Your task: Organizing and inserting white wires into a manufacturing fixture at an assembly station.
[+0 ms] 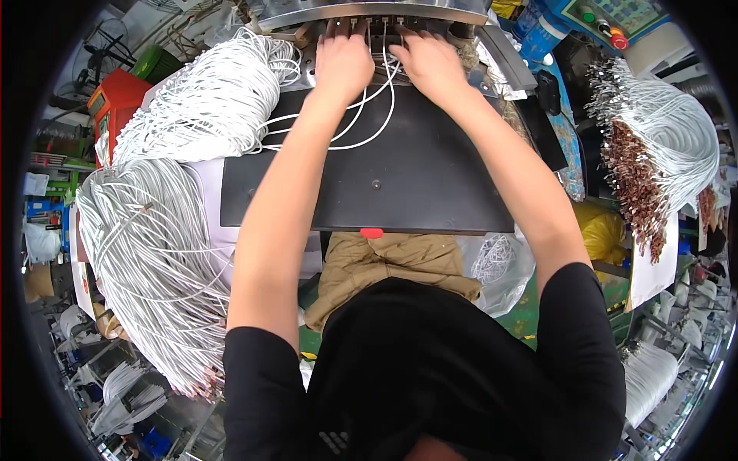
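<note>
At the far edge, both hands reach under a curved metal bar [369, 11] on a machine. My left hand [344, 63] has its fingers bent forward at a row of small slots, close to a white cable; the fingertips are partly hidden. My right hand [432, 65] has thumb and fingers closed around the end of another white cable [394, 96]. Several white cables loop back from the slots across the black work plate [415, 165] and under my left forearm, toward a big coil of white cable [207, 96] at the left.
A thick bundle of grey-white cables [154, 261] hangs at the left, beside the plate. Another cable bundle with brown ends [646, 146] is at the right. A control panel with a red button [618, 40] stands far right. A clear bag [503, 269] lies below the plate.
</note>
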`<action>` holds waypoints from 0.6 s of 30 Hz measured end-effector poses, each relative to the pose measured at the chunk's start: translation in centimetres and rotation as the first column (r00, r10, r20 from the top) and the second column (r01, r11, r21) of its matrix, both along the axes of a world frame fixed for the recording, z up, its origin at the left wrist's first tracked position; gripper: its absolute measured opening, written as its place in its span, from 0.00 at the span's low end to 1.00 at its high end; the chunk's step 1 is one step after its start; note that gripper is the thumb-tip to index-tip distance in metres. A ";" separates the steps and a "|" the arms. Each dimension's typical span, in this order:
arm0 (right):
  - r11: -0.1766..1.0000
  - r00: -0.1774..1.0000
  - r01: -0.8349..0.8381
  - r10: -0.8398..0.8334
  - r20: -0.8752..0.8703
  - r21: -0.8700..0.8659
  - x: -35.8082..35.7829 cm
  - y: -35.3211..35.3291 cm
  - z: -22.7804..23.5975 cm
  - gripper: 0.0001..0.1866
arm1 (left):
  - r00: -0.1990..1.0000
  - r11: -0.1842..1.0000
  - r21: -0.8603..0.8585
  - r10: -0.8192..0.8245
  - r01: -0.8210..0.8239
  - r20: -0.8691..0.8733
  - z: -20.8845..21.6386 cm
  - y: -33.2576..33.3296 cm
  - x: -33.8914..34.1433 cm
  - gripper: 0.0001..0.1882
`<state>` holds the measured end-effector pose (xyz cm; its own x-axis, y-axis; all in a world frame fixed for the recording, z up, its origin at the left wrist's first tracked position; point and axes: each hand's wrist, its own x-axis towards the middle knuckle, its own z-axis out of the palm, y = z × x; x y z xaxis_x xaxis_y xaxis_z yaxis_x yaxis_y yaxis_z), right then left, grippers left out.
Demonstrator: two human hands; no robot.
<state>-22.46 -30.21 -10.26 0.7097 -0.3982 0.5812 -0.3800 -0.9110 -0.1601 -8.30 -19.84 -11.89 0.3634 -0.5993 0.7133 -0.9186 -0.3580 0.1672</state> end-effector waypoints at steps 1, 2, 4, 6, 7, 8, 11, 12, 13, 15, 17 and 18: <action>1.000 1.000 0.002 -0.002 -0.016 -0.005 -2.8 1.8 2.0 0.20 | 0.995 0.983 -0.159 -0.079 0.089 0.065 2.0 2.5 -1.7 0.16; 0.993 0.997 -0.043 0.036 0.064 0.108 -5.5 2.6 3.4 0.19 | 0.950 0.973 -0.120 -0.220 0.198 -0.221 4.3 5.7 -4.1 0.15; 0.954 0.958 -0.115 0.033 0.286 0.276 -12.2 3.5 3.4 0.16 | 0.569 0.858 -0.013 -0.352 0.514 -0.743 9.5 12.0 -9.4 0.14; 0.911 0.904 -0.074 -0.111 0.413 0.406 -19.2 4.2 1.9 0.13 | 0.464 0.618 0.044 -0.538 0.785 -0.704 13.4 16.3 -13.5 0.09; 0.855 0.857 -0.044 -0.233 0.459 0.516 -21.4 5.6 1.6 0.13 | 0.485 0.538 0.048 -0.713 0.841 -0.507 14.4 17.4 -15.3 0.07; 0.816 0.808 -0.067 -0.293 0.512 0.574 -23.3 6.1 0.5 0.13 | 0.456 0.488 0.087 -0.717 0.868 -0.527 17.0 18.6 -16.4 0.07; 0.715 0.684 -0.037 -0.491 0.540 0.698 -27.4 7.8 -3.4 0.13 | 0.425 0.391 0.177 -0.754 0.903 -0.501 22.4 21.0 -18.7 0.09; 0.659 0.672 -0.026 -0.545 0.501 0.751 -28.6 8.7 -4.1 0.13 | 0.408 0.385 0.157 -0.756 0.910 -0.511 22.4 20.3 -18.7 0.09; 0.607 0.652 -0.019 -0.595 0.470 0.795 -30.0 9.6 -4.0 0.13 | 0.393 0.400 0.072 -0.823 0.914 -0.410 22.9 19.5 -19.0 0.09; 0.603 0.663 0.043 -0.613 0.428 0.797 -31.6 11.2 -4.8 0.13 | 0.396 0.415 -0.002 -0.869 0.910 -0.299 23.1 18.0 -19.8 0.09; 0.582 0.678 0.082 -0.628 0.383 0.809 -31.4 13.7 -6.1 0.13 | 0.314 0.382 -0.161 -0.888 0.910 -0.336 23.1 17.6 -20.1 0.08; 0.513 0.711 0.078 -0.630 0.313 0.855 -31.6 15.0 -6.6 0.12 | 0.254 0.351 -0.252 -0.903 0.902 -0.347 22.7 17.4 -20.1 0.09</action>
<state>-54.04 -15.20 -16.89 0.0669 -0.9903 0.1222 -0.2294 -0.1344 -0.9640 -28.45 -2.42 10.84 -0.1989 -0.7157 0.6695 -0.4977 0.6622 0.5601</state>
